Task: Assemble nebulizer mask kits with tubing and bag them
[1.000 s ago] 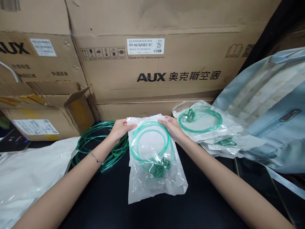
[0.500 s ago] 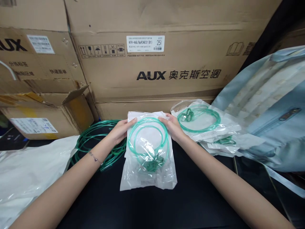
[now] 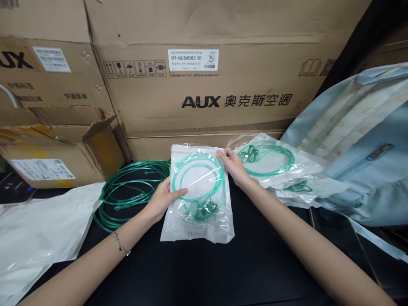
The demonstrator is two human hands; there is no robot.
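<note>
A clear plastic pouch (image 3: pixel 199 221) with coiled green tubing (image 3: pixel 197 180) inside lies on the black table (image 3: pixel 223 272) in front of me. My left hand (image 3: pixel 162 202) grips the pouch's left edge at mid-height, thumb on top. My right hand (image 3: pixel 232 165) pinches its top right corner. Both hands are closed on the pouch.
Loose green tubing (image 3: pixel 127 189) is coiled left of the pouch. A stack of filled pouches (image 3: pixel 280 170) lies to the right, against a pale blue bag (image 3: pixel 366 148). Empty white plastic bags (image 3: pixel 38 229) lie at the left. Big cardboard boxes (image 3: pixel 207 85) wall off the back.
My left hand slid down from the pouch's top left corner to its left edge. The pouch shifted slightly away from me.
</note>
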